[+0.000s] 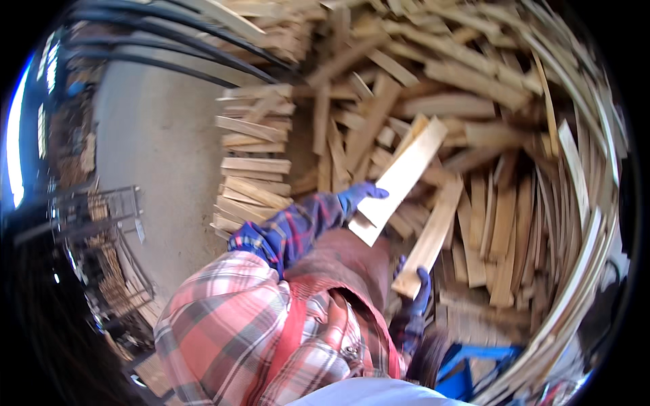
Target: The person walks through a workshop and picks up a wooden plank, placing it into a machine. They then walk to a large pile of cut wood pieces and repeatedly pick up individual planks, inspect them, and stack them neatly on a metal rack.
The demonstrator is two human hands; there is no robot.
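My left hand (363,195), in a blue-purple glove, is closed on the near part of a pale wooden board (409,168). The board slants away to the far right, and a second, narrower piece of wood (414,135) shows along its left edge. Lower and to the right, my right hand (421,287), gloved too, grips the near end of another wooden board (433,233). That board also points away from me, apart from the first one. Part of my right hand's fingers is hidden behind the wood.
A large loose heap of wooden boards (474,108) spreads ahead and right. Left of it stands a neat stack of short slats (254,166). Dark bars (183,44) cross the far left above the concrete floor (145,135). A blue object (460,379) is near my right side.
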